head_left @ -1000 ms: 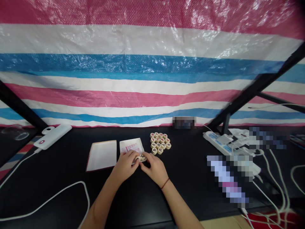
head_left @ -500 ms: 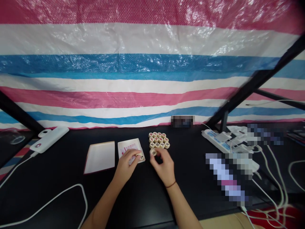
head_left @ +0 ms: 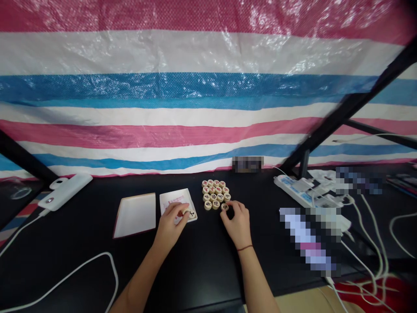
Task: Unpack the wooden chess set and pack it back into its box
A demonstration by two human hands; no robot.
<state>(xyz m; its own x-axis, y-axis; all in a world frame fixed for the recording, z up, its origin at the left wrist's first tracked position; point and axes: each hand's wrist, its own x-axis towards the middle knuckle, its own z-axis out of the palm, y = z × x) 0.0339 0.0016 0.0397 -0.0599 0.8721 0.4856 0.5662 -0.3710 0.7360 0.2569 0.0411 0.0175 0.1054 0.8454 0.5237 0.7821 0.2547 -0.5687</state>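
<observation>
1. At ten o'clock from the left hand, near the far edge of the black desk [head_left: 202, 271], lies a smooth white device [head_left: 65, 191], long and round-ended. A white cable [head_left: 106, 254] bends at eight o'clock.
2. At nine o'clock, near the left hand, an open box half [head_left: 137, 215] shows a plain white inside and a dark red outer edge.
3. The left hand [head_left: 171, 222] pinches a cream disc [head_left: 186, 211] between thumb and fingers, over the near side of a shallow white tray [head_left: 178, 194]. Its fingers partly hide the pinkish sheet inside.
4. At four o'clock from that disc, in the tray's near right corner, sits a loose piece [head_left: 192, 214] with a black character.
5. Farther right stands a close-packed block of pieces [head_left: 213, 190], thick and round, red characters in the far rows, black in the near ones. At one o'clock from it is a blurred dark object [head_left: 247, 164], before a glossy woven striped sheet [head_left: 163, 134].
6. The right hand [head_left: 239, 221] grips a black-marked disc [head_left: 224, 207] at the block's five o'clock corner; whether it bears on the desk, I cannot tell.
7. At two o'clock from the right hand lies a white power strip [head_left: 301, 196], plugs and cables crowding it; at four, a pixelated strip [head_left: 306, 241].
</observation>
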